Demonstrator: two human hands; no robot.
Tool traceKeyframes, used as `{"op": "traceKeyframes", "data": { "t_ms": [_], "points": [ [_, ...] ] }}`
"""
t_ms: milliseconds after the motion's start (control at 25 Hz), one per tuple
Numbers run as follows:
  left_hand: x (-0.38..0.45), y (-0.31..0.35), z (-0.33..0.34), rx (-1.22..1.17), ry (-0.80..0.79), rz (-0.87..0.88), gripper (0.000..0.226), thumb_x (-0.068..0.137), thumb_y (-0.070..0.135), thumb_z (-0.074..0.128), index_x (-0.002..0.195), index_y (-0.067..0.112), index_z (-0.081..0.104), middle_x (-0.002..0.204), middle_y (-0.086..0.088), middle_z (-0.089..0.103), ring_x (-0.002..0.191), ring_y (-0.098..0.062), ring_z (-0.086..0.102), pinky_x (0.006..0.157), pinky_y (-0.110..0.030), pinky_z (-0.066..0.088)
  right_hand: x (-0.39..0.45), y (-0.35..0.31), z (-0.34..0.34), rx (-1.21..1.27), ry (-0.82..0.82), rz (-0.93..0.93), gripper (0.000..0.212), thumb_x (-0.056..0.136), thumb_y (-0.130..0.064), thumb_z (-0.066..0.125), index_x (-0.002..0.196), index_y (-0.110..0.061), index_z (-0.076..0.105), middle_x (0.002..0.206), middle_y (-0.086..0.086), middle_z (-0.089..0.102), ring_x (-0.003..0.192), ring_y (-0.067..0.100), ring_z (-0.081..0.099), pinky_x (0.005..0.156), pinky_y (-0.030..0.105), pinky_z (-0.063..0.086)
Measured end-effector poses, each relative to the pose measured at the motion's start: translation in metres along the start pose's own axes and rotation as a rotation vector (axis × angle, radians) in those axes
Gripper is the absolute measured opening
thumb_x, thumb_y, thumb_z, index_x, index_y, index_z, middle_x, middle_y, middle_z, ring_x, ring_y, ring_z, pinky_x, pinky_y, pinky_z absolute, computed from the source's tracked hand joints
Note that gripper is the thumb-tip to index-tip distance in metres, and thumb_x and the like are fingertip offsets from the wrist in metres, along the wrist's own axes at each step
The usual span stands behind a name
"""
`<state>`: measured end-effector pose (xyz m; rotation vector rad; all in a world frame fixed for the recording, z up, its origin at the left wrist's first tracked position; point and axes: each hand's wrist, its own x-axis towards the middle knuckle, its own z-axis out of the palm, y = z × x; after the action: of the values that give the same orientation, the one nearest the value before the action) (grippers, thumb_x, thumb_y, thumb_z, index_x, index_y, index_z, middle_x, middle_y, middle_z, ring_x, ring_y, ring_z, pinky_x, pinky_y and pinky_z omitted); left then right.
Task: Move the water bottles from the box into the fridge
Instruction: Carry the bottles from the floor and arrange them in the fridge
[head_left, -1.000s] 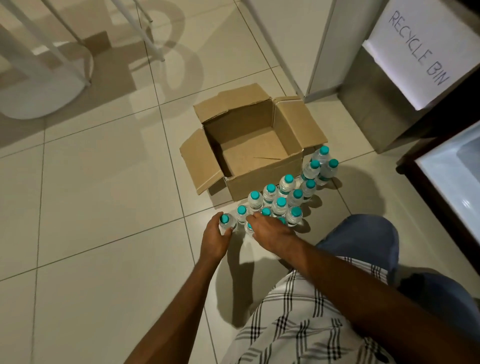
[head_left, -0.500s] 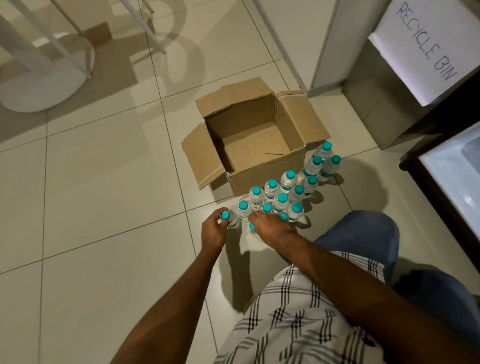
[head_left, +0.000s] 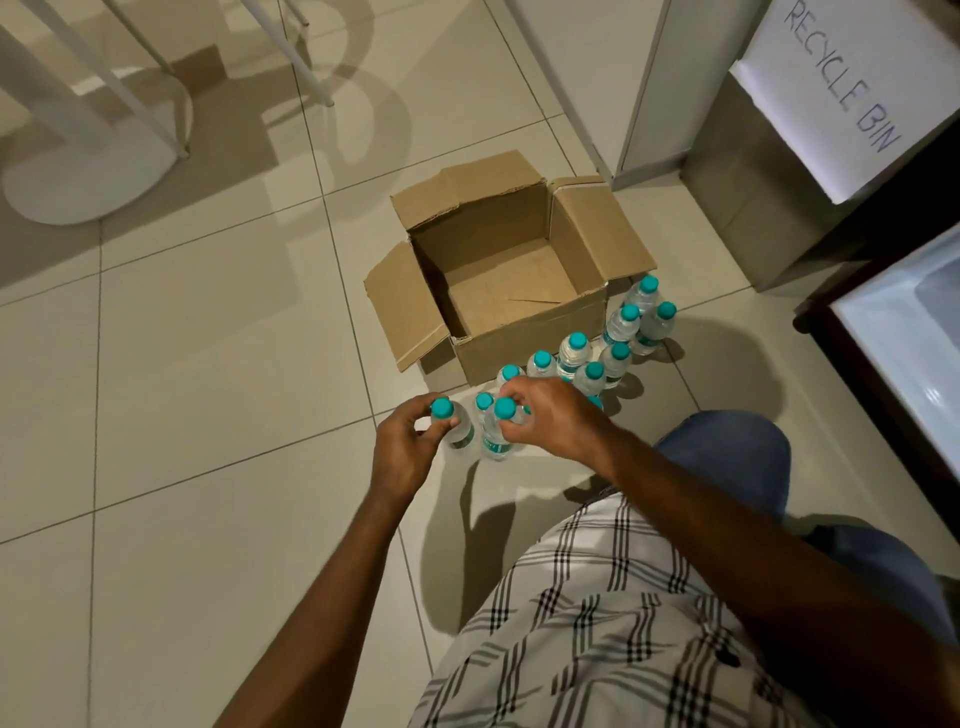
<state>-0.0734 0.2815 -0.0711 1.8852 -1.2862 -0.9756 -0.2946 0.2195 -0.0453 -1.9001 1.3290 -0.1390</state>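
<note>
An open cardboard box (head_left: 524, 340) sits on the tiled floor with nothing inside. Several small clear water bottles with teal caps (head_left: 618, 358) stand in a cluster along its front and right side. My left hand (head_left: 408, 447) grips the neck of the leftmost bottle (head_left: 451, 423). My right hand (head_left: 550, 415) grips the neck of a neighbouring bottle (head_left: 497, 431), and covers some bottles behind it. The fridge (head_left: 904, 364) stands open at the right edge, its white interior lit.
A grey bin with a paper sign reading RECYCLE BIN (head_left: 841, 98) stands at the upper right beside a white cabinet (head_left: 639, 88). A white round table base (head_left: 93, 171) and its thin legs occupy the upper left. My knee in blue trousers (head_left: 727, 457) is close to the bottles.
Both hands have closed round bottle necks and lifted slightly, so the two bottles' caps now show above my fingers. The view has shifted a little.
</note>
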Motion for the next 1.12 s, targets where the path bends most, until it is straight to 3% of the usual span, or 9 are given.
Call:
{"op": "traceKeyframes", "data": {
  "t_ms": [200,280,400,560,680,880,1000,1120],
  "points": [
    [0.018,0.076,-0.002,-0.087,-0.053,0.138,0.027,0.082,0.026,0.08,0.107,0.033,0.073,0.107,0.02,0.07,0.101,0.003,0.062,0.079,-0.009,0.05,-0.018,-0.006,-0.062,0.189,0.23,-0.156,0.043,0.086,-0.026,0.079,0.125,-0.016,0.063,0.113,0.0,0.072,0.103,0.012,0.068,0.089,0.029,0.06],
    [0.028,0.107,0.007,-0.13,-0.101,0.167,0.026,0.08,0.028,0.081,0.105,0.031,0.075,0.106,0.017,0.072,0.101,0.0,0.065,0.083,-0.017,0.053,-0.029,-0.002,-0.089,0.232,0.335,-0.147,0.043,0.086,-0.024,0.078,0.125,-0.013,0.065,0.112,-0.001,0.072,0.102,0.012,0.068,0.09,0.029,0.059],
    [0.041,0.157,0.029,-0.107,-0.189,0.279,0.028,0.081,0.03,0.08,0.108,0.027,0.076,0.109,0.016,0.073,0.104,-0.002,0.066,0.089,-0.028,0.055,-0.049,0.013,-0.128,0.229,0.498,-0.157,0.039,0.084,-0.016,0.079,0.121,-0.006,0.068,0.108,0.003,0.073,0.098,0.013,0.069,0.088,0.024,0.058],
    [0.051,0.229,0.069,-0.07,-0.339,0.463,0.025,0.081,0.031,0.081,0.103,0.04,0.073,0.103,0.028,0.071,0.098,0.004,0.065,0.086,-0.024,0.053,-0.089,0.042,-0.179,0.169,0.666,-0.117,0.034,0.083,-0.012,0.079,0.115,-0.007,0.07,0.105,0.001,0.073,0.092,0.01,0.07,0.084,0.014,0.055],
    [0.051,0.28,0.11,-0.091,-0.442,0.546,0.024,0.08,0.028,0.081,0.101,0.038,0.075,0.101,0.028,0.072,0.095,0.004,0.066,0.088,-0.026,0.055,-0.127,0.065,-0.213,0.106,0.799,-0.094,0.036,0.084,-0.012,0.078,0.117,-0.003,0.07,0.108,0.003,0.073,0.095,0.009,0.068,0.089,0.012,0.053],
    [0.034,0.36,0.181,-0.126,-0.591,0.679,0.032,0.079,0.028,0.083,0.11,0.023,0.077,0.105,0.015,0.075,0.095,0.001,0.067,0.084,-0.022,0.056,-0.193,0.103,-0.267,0.28,0.907,0.114,0.031,0.083,-0.028,0.076,0.114,-0.028,0.07,0.103,-0.016,0.072,0.098,0.002,0.067,0.078,0.01,0.052],
    [0.017,0.408,0.215,-0.139,-0.689,0.772,0.026,0.079,0.022,0.083,0.102,0.032,0.076,0.093,0.026,0.073,0.085,0.01,0.065,0.073,-0.005,0.049,-0.233,0.115,-0.294,0.26,1.023,0.142,0.031,0.084,-0.025,0.079,0.111,-0.034,0.068,0.102,-0.022,0.072,0.101,-0.002,0.066,0.083,0.009,0.05],
    [-0.001,0.457,0.241,-0.138,-0.739,0.886,0.033,0.078,0.018,0.083,0.102,0.039,0.073,0.087,0.037,0.069,0.082,0.012,0.065,0.072,-0.002,0.046,-0.27,0.12,-0.323,0.225,1.147,0.2,0.033,0.083,-0.023,0.081,0.113,-0.031,0.07,0.106,-0.019,0.072,0.104,-0.004,0.066,0.091,0.011,0.051]
  ]
}}
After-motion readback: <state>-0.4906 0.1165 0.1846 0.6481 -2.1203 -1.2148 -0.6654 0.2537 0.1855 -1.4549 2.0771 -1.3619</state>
